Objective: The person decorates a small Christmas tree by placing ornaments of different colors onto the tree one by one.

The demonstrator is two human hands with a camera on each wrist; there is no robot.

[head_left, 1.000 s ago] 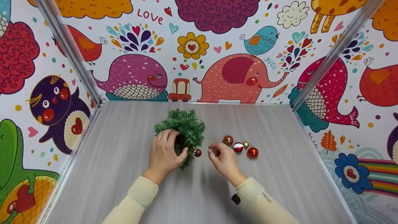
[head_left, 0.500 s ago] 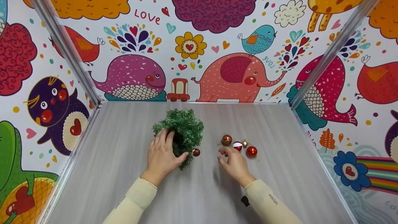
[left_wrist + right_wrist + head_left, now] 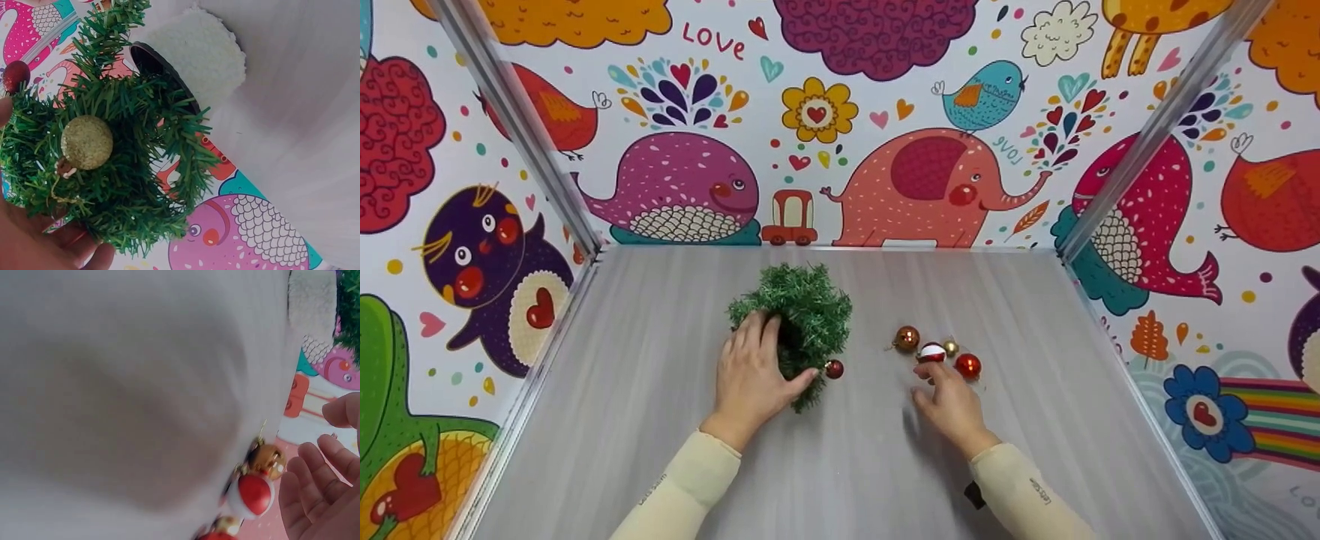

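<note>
A small artificial Christmas tree (image 3: 814, 304) stands left of the table's middle, its white snowy base (image 3: 199, 62) seen in the left wrist view. My left hand (image 3: 751, 379) holds its branches between curved fingers and thumb. From the tree hang a dark red bauble (image 3: 834, 369) and a glittery gold bauble (image 3: 87, 142). My right hand (image 3: 956, 405) is over the table with nothing between thumb and fingers. Just beyond its fingertips lie a copper bauble (image 3: 907, 338), a red-and-white bauble (image 3: 933, 351), a small gold bauble (image 3: 951, 347) and a shiny red bauble (image 3: 968, 366).
The grey wood-grain table (image 3: 825, 480) is enclosed by cartoon-printed walls (image 3: 877, 180) at the back and both sides. Metal posts (image 3: 1155, 142) rise at the back corners. A small black piece (image 3: 973, 495) sits at my right wrist.
My right hand has moved right, away from the tree and toward the loose baubles. My left hand stays on the tree, almost unmoved.
</note>
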